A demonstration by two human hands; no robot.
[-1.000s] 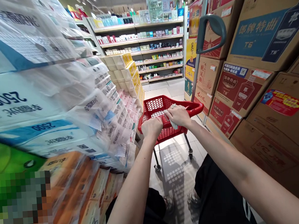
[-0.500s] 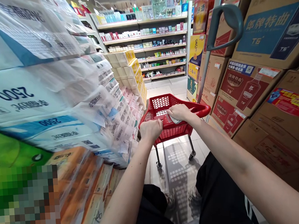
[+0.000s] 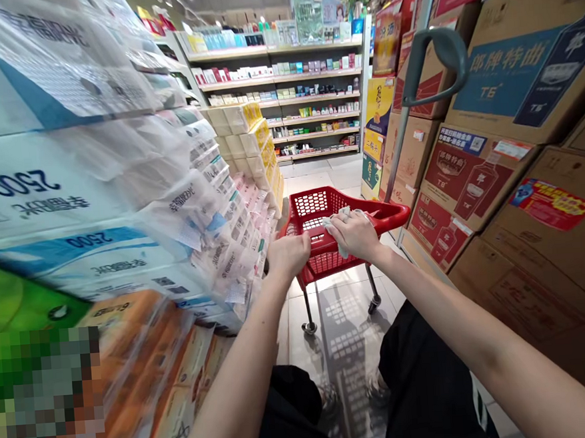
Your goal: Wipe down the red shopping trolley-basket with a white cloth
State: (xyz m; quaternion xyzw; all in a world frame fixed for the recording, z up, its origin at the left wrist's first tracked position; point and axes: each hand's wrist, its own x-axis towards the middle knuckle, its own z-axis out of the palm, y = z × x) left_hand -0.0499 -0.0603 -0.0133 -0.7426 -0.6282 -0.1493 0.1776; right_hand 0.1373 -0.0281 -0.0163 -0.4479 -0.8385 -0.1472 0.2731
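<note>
A small red plastic shopping cart [image 3: 316,207] on wheels stands on the tiled aisle floor ahead of me. My left hand [image 3: 288,254] is closed round the left part of its near rim. My right hand [image 3: 354,235] rests on the rim further right, fingers curled over a pale cloth [image 3: 339,214] pressed against the red plastic. Both my arms reach forward from the bottom of the view, above my dark trousers and shoes.
Tall stacks of plastic-wrapped tissue packs [image 3: 120,191] crowd the left side. Stacked cardboard liquor cartons [image 3: 509,164] line the right, with a grey trolley handle [image 3: 432,62] leaning against them. Stocked shelves [image 3: 284,99] close the aisle's far end.
The cart and both hands stay together with small shifts in the view. My right hand has slid a little along the rim with the cloth.
</note>
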